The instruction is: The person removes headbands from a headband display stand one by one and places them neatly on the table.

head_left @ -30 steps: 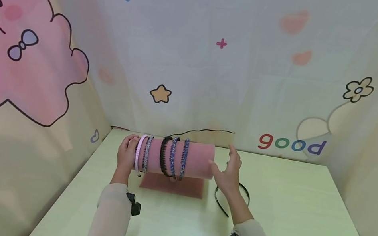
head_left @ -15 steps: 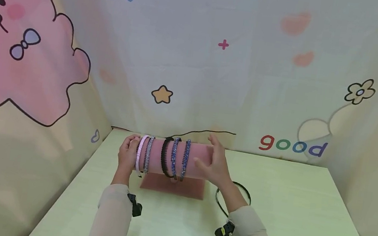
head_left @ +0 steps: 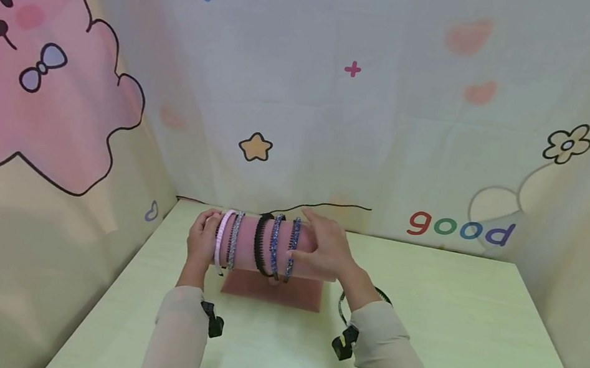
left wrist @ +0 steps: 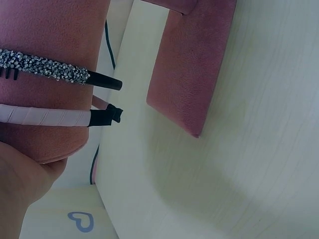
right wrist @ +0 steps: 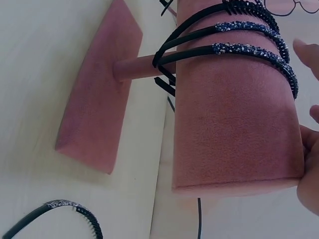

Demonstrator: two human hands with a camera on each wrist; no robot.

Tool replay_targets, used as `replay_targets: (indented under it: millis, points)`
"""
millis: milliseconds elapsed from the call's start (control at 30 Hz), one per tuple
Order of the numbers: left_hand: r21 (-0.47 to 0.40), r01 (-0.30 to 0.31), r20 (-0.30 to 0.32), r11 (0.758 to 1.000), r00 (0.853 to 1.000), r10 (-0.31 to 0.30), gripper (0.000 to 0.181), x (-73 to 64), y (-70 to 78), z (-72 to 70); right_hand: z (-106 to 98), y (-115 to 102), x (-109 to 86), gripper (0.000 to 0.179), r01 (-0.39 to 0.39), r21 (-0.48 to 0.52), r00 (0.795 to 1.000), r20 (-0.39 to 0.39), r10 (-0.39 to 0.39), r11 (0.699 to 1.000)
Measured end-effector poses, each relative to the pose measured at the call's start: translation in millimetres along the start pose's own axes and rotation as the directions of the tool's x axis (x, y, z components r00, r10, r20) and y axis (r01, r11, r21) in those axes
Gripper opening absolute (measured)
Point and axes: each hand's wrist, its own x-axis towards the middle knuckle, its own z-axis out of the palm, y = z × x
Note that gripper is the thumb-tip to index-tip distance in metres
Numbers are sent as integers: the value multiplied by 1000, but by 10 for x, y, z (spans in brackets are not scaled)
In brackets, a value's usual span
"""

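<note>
A pink plush headband display stand (head_left: pixel 247 243) has a horizontal roll on a post and a flat base (head_left: pixel 271 291). My left hand (head_left: pixel 202 243) grips the roll's left end. Around the roll sit a pale pink headband (head_left: pixel 220 239), a silver glittery headband (head_left: pixel 233 241), a black toothed headband (head_left: pixel 259 245) and two blue glittery ones. My right hand (head_left: pixel 328 248) reaches over the roll's right part, fingers spread and thumb in front, right at the outermost blue headband (head_left: pixel 295 234). In the right wrist view, its fingertips show beside the roll, apart from that blue glittery headband (right wrist: pixel 249 50).
A loose black headband with a glittery section (right wrist: pixel 65 203) lies on the table right of the stand, partly behind my right forearm in the head view. The pale table (head_left: pixel 259 355) meets printed cloth walls (head_left: pixel 306 104) at its back and sides.
My right hand has moved left, from beside the roll's right end to over it, close to the outermost blue headband. The left hand keeps its grip on the roll.
</note>
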Motion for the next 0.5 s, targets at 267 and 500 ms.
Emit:
replay_targets:
  millis: [267, 500]
  points:
    - [9, 21, 10, 1000, 1000, -21, 31, -1, -19, -16, 46, -35, -25, 94, 16, -198, 997, 83, 0, 980]
    - [2, 32, 15, 999, 999, -32, 32, 5, -19, -13, 76, -62, -15, 100, -10, -309, 995, 87, 38, 951]
